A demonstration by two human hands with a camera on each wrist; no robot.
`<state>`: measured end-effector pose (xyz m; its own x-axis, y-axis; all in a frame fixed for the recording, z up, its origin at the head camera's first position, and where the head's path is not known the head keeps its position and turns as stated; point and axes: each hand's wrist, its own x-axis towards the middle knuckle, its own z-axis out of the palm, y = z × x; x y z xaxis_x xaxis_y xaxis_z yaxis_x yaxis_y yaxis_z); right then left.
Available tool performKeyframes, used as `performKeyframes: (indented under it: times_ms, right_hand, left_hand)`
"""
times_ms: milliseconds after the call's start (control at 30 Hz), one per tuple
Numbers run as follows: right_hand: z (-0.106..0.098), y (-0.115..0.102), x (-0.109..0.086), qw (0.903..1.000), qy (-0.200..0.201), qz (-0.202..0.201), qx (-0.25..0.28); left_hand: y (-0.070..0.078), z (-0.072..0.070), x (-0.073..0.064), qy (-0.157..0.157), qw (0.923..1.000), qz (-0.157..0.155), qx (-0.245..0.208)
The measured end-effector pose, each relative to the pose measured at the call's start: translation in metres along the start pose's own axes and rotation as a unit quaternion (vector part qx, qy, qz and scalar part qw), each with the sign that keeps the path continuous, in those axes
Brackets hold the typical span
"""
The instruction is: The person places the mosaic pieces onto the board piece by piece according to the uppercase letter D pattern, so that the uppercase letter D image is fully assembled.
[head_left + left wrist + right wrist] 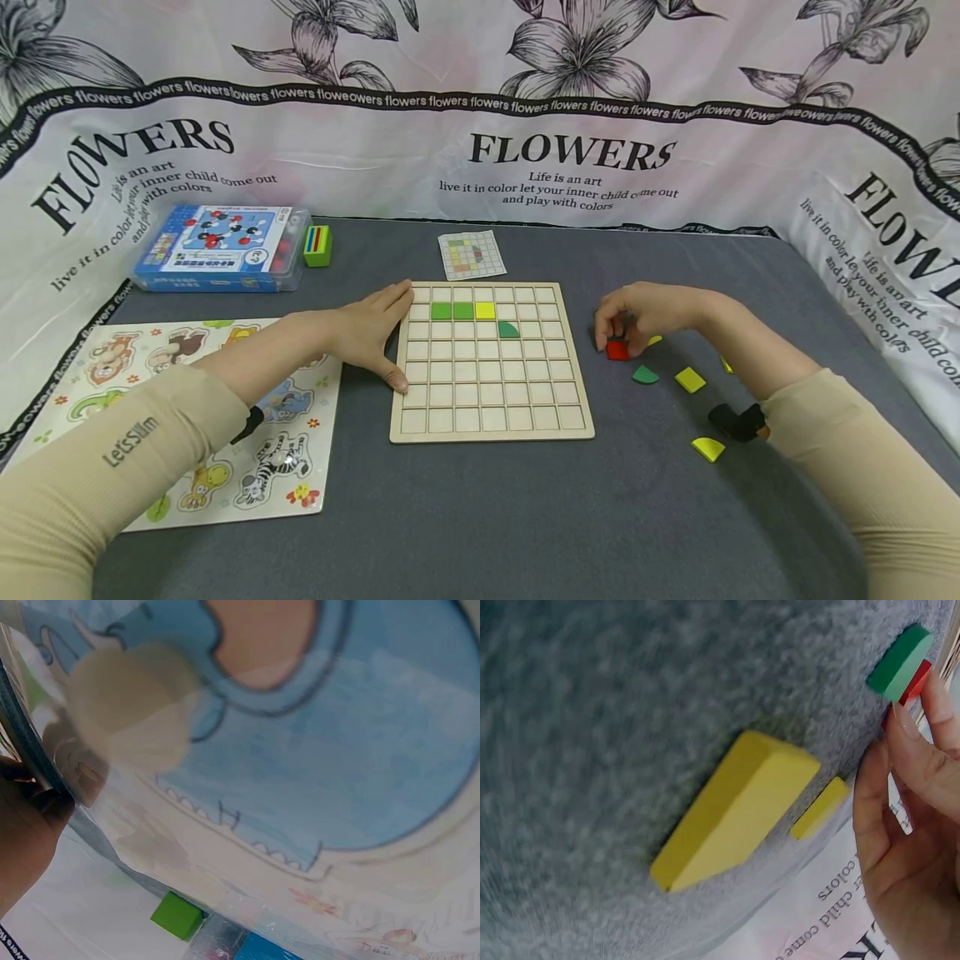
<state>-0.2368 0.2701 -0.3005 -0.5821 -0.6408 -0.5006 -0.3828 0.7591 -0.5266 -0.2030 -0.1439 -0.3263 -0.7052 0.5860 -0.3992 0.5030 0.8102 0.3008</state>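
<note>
My left hand [367, 333] rests against the left edge of a wooden grid board [491, 438], thumb spread apart from the fingers. Two green square blocks [452, 311] and a yellow square block [485, 311] sit side by side in the board's upper cells. A green quarter-circle block [508, 330] lies one row lower. Right of the board, my right hand [652, 312] pinches a red square block [618, 351] low over the table. Just beside it lies another green curved block [645, 375], which also appears near the fingertips in the right wrist view [901, 664].
Loose yellow blocks [690, 380] lie around the right forearm. Behind the board is a printed pattern card [472, 255]. An animal puzzle board [300, 500] lies under the left forearm. A blue boxed set [217, 250] and a small green block box [318, 247] stand back left.
</note>
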Motion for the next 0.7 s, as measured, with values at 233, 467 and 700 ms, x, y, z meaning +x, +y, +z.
performKeyframes:
  times_ms: [233, 467, 700]
  right_hand:
    - [0.001, -0.004, 0.001, 0.9992, 0.037, 0.004, -0.016]
    - [-0.003, -0.004, 0.005, 0.9963, 0.07, 0.033, -0.036]
    - [-0.01, -0.015, 0.007, 0.994, 0.092, 0.027, -0.052]
  left_hand:
    - [0.001, 0.0, -0.001, -0.002, 1.0, 0.0, -0.001]
    - [0.001, 0.0, 0.0, -0.001, 1.0, 0.003, 0.001]
    - [0.001, 0.0, 0.001, -0.005, 1.0, -0.003, 0.002]
